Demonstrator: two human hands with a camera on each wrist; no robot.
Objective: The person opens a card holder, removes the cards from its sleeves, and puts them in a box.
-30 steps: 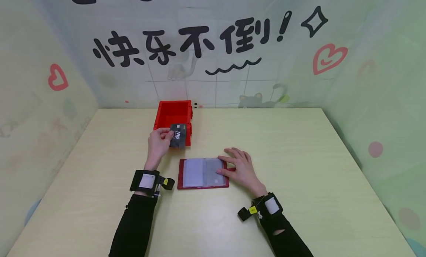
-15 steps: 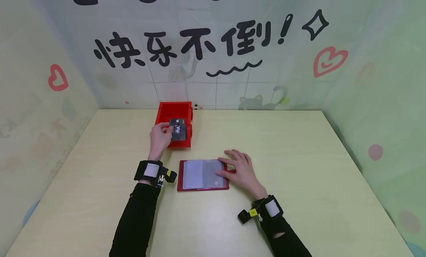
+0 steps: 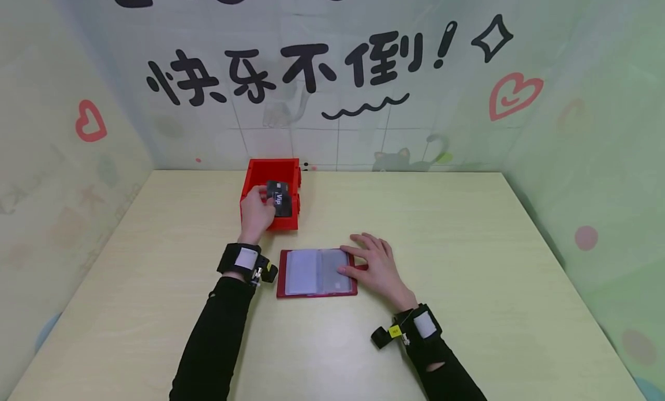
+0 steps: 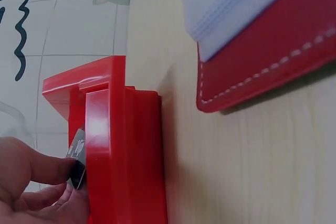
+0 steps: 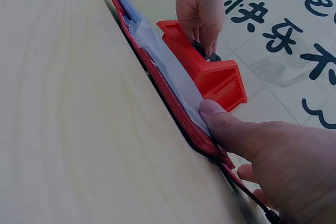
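My left hand (image 3: 256, 215) pinches a dark card marked "Vip" (image 3: 283, 202) over the front half of a red plastic bin (image 3: 273, 170). In the left wrist view the card (image 4: 78, 148) is tilted behind the bin's wall, between thumb and fingers. A red card holder (image 3: 282, 277) lies spread on the table, its clear sleeves (image 3: 302, 271) facing up. My right hand (image 3: 378, 268) rests at the holder's right side, thumb on the sleeve and index finger at the upper right corner. The other fingers stretch past the edge, partly hidden in the right wrist view.
The pale wooden table (image 3: 467, 262) carries all of this. A printed backdrop (image 3: 332, 141) rises behind its far edge, with side panels left and right. A dark strap end (image 5: 270, 216) trails from the holder beside my right fingers.
My left hand has moved forward and slightly right with the card, from the bin's near edge to over its inside. The right hand and the holder have stayed in place.
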